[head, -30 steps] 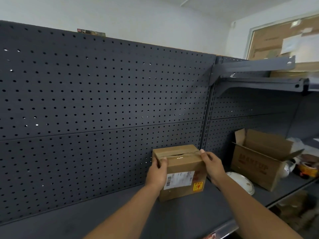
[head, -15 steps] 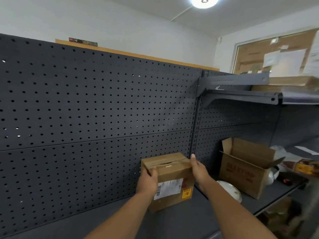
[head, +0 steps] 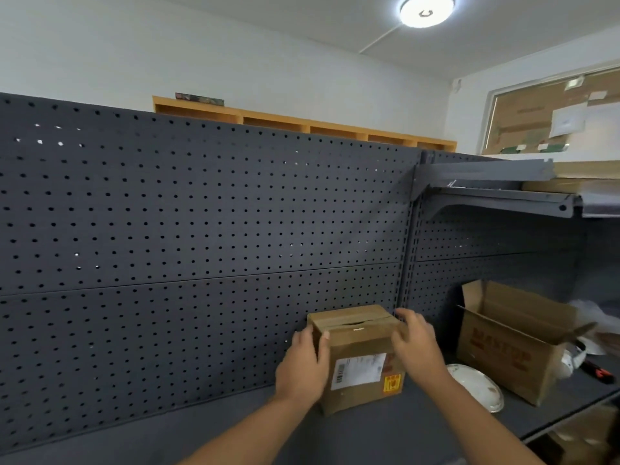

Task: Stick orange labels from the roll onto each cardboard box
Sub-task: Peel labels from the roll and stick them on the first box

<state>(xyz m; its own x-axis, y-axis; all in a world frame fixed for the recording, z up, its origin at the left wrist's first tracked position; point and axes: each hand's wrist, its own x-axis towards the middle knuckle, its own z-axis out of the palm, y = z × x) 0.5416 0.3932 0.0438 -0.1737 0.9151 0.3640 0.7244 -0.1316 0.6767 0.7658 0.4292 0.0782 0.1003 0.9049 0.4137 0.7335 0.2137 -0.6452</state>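
A small taped cardboard box (head: 355,344) stands on the dark grey shelf (head: 385,431), close against the pegboard back. Its front carries a white shipping label (head: 357,369) and an orange label (head: 392,384) at the lower right corner. My left hand (head: 302,367) grips the box's left side, thumb on the front edge. My right hand (head: 414,344) is at the box's upper right corner with fingers spread and blurred, covering that edge. No label roll is in view.
To the right on the same shelf stand an open cardboard box with red print (head: 503,357), a white plate (head: 476,387) and a black and orange tool (head: 600,372). An upper shelf with brackets (head: 503,199) juts out at the right. The pegboard panel (head: 201,246) backs the shelf.
The view has tilted upward, showing the ceiling lamp. My right hand has loosened from the box's right side and spread its fingers. The box stays on the shelf.
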